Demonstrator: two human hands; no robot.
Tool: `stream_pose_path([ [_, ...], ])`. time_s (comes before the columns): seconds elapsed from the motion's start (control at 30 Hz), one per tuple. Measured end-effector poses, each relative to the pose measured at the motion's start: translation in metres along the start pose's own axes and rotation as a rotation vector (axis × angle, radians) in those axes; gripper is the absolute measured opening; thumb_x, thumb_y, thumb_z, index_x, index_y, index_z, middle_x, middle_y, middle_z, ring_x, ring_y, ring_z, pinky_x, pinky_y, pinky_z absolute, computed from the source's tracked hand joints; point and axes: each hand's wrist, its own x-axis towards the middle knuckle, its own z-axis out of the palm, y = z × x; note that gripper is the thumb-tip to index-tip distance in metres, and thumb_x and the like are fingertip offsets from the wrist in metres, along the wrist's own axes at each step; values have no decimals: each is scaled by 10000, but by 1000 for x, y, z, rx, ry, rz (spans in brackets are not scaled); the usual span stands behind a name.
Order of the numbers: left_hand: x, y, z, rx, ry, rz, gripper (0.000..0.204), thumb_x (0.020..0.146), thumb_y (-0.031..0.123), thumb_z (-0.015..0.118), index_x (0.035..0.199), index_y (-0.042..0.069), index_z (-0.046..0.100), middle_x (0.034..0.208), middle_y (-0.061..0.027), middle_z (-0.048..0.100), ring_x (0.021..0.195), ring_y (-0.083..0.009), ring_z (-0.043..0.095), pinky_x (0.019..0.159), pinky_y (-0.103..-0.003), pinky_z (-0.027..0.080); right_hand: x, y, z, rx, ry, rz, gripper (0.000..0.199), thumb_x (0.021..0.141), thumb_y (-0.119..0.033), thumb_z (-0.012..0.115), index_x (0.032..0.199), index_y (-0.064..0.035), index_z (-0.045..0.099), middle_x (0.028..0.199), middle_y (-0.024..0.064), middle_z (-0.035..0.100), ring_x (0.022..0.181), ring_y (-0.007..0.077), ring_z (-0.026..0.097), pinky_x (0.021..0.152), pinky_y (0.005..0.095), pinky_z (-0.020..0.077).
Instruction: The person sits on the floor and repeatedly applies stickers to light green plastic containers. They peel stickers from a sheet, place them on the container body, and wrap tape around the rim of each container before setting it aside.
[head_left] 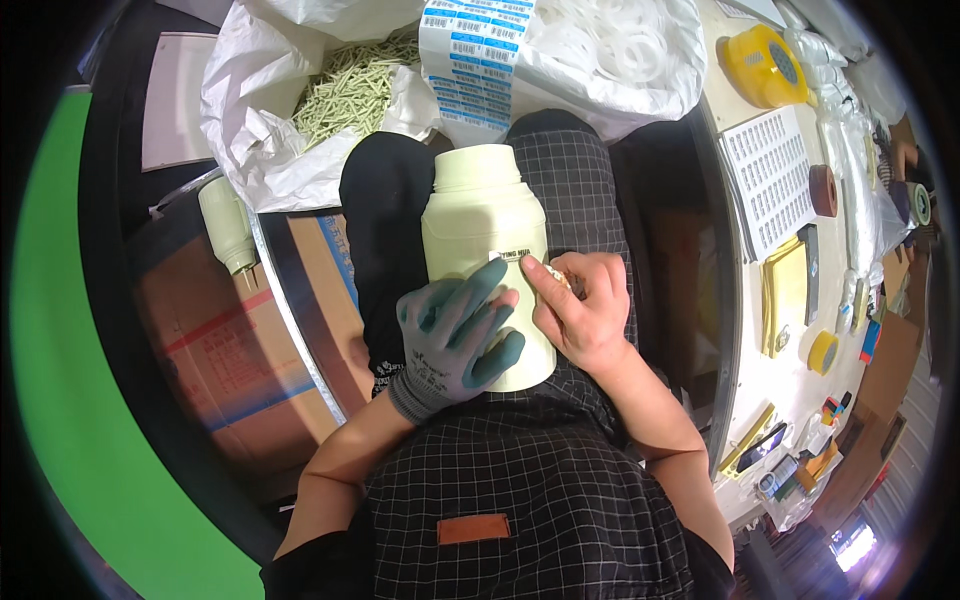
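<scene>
A pale green flask body [485,225] with a threaded neck lies on my lap, its neck pointing away from me. A small label with dark lettering [511,256] sits on its upper middle. My left hand [450,335], in a grey glove with teal fingers, rests over the flask's lower left side, fingers apart, its index fingertip at the label's left end. My bare right hand [585,305] puts its index fingertip on the label's right end. The other right fingers are curled round a small whitish thing [559,279], mostly hidden.
Ahead, a white sack holds pale green strips [355,95] and translucent rings [635,45], with a sheet of blue-and-white labels [468,75] hanging between. On the right-hand table are yellow tape [765,67], a printed sheet [765,180] and a phone [762,447]. Cardboard boxes [220,350] stand left.
</scene>
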Motion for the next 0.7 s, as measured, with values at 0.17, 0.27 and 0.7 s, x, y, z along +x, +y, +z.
stream_pose_path([
  [0.17,1,8,-2,102,-147,-63,450,978,466,724,1343,208,778,1499,-5,674,1140,-255,593,1030,-451,425,-1,15,-4,28,-35,-36,667,693,-38,827,1348,-163,808,1074,30,680,914,251,612,774,353,562],
  [0.27,-4,13,0,116,-116,-90,450,976,445,726,1346,193,775,1513,-3,668,1141,-247,589,1038,-451,418,-5,19,-7,-26,-17,34,606,721,-33,825,1318,-140,813,1066,36,683,920,256,619,776,362,560],
  [0.7,63,-43,-33,-294,119,-181,487,936,71,787,1409,41,676,1411,-148,705,1152,-262,686,967,-418,541,-22,-4,14,509,76,503,394,936,13,686,1327,-6,733,1256,156,796,1078,301,737,940,419,589],
])
